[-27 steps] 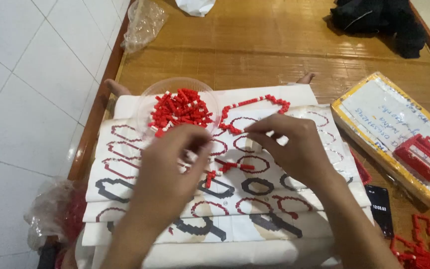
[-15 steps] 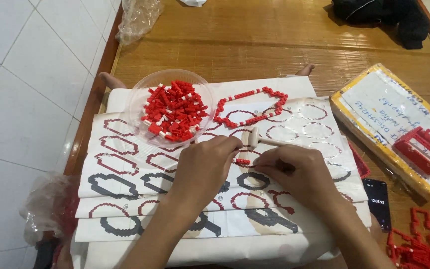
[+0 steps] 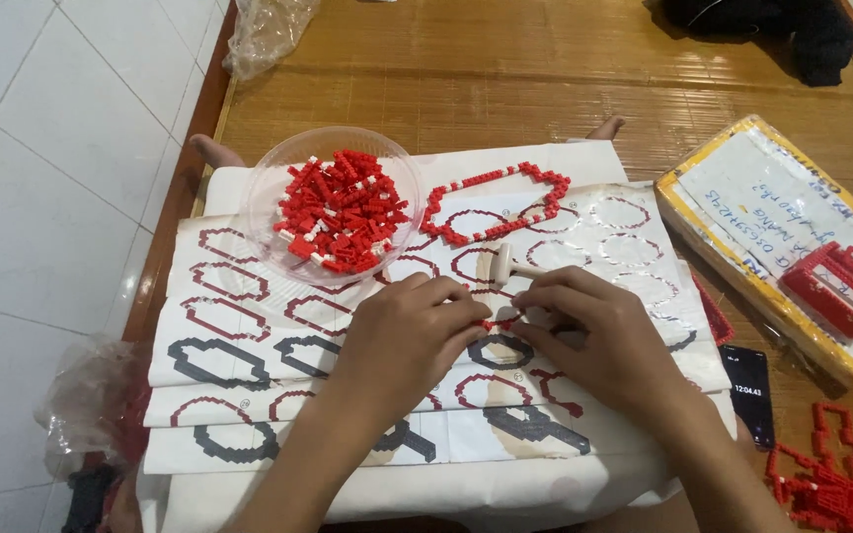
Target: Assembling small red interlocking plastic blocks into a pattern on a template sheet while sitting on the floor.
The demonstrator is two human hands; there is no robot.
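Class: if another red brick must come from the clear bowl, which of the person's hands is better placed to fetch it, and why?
Probably the left hand: the clear bowl of red bricks lies up-left on its side, a short reach away. The right hand would have to cross over it.

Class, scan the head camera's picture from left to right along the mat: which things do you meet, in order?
Crumpled clear plastic bag → clear bowl of red bricks → left hand → right hand → black phone → red brick frame on the yellow-edged box.
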